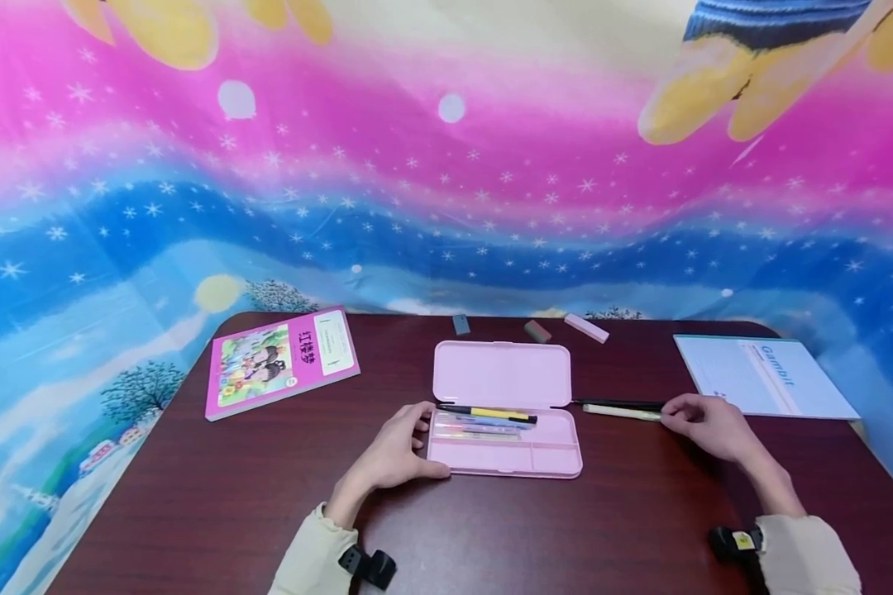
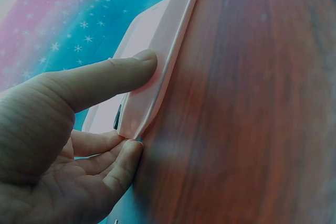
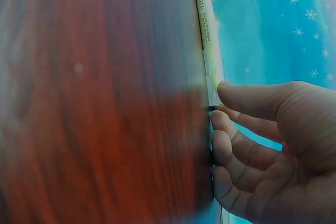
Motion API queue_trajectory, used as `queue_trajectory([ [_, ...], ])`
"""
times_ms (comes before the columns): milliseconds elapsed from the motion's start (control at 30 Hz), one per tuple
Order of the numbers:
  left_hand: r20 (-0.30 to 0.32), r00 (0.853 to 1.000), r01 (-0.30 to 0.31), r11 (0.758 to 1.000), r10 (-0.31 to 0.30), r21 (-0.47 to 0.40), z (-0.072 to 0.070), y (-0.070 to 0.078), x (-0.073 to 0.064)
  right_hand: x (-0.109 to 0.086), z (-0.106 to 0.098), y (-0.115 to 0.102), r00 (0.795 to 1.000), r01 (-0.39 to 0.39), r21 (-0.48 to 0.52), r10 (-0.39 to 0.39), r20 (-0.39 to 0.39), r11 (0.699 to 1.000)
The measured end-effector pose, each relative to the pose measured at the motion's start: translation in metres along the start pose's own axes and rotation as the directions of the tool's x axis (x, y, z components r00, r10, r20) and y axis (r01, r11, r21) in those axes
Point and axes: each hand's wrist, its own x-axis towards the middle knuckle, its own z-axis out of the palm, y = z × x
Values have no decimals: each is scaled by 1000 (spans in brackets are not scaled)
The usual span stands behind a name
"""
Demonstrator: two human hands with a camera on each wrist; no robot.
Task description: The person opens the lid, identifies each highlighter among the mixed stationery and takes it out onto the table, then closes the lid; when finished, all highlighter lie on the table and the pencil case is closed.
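An open pink pencil case (image 1: 502,376) lies in the middle of the table, its lid folded back. My left hand (image 1: 394,450) grips the case's left end, thumb on the front wall (image 2: 163,51) and fingers at the side. A yellow and black pen (image 1: 499,414) lies with other slim writing tools in the long rear compartment. To the right of the case, my right hand (image 1: 714,426) pinches the end of a pale yellow-green pen (image 1: 618,411) between thumb and fingers. This pen has a printed barcode label (image 3: 202,3). A black pen (image 1: 613,403) lies right behind it, partly hidden by the hand.
On the dark wooden table (image 1: 551,537), a pink book (image 1: 283,359) lies at the left and a pale blue notebook (image 1: 766,376) at the right. Along the back edge lie a dark eraser (image 1: 460,324), a brown-green eraser (image 1: 538,331) and a pink block (image 1: 586,328). A patterned curtain (image 1: 417,207) hangs behind.
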Motion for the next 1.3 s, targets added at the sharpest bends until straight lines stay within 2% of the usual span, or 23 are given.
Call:
queue_trajectory([
  [367, 0, 1000, -25, 1000, 25, 10, -2, -1, 3, 0, -3, -2, 999, -23, 19, 24, -48, 1000],
  [500, 1, 1000, -23, 1000, 23, 15, -2, -2, 2, 1, -6, -10, 996, -12, 42, 15, -90, 999],
  [733, 4, 1000, -21, 1000, 21, 15, -2, -3, 0, 6, -5, -52, 980, 72, 175, -37, -194, 982],
  [933, 1, 999, -34, 999, 34, 15, -3, -3, 0, 15, 10, -91, 964, 156, 267, -88, -251, 951],
  [1067, -4, 999, -40, 999, 40, 19, -4, -2, 0, 24, 19, -115, 963, 198, 325, -121, -240, 925],
  [1300, 10, 999, -37, 999, 37, 9, -2, -1, -1, 33, 27, -140, 974, 195, 387, -133, -182, 901],
])
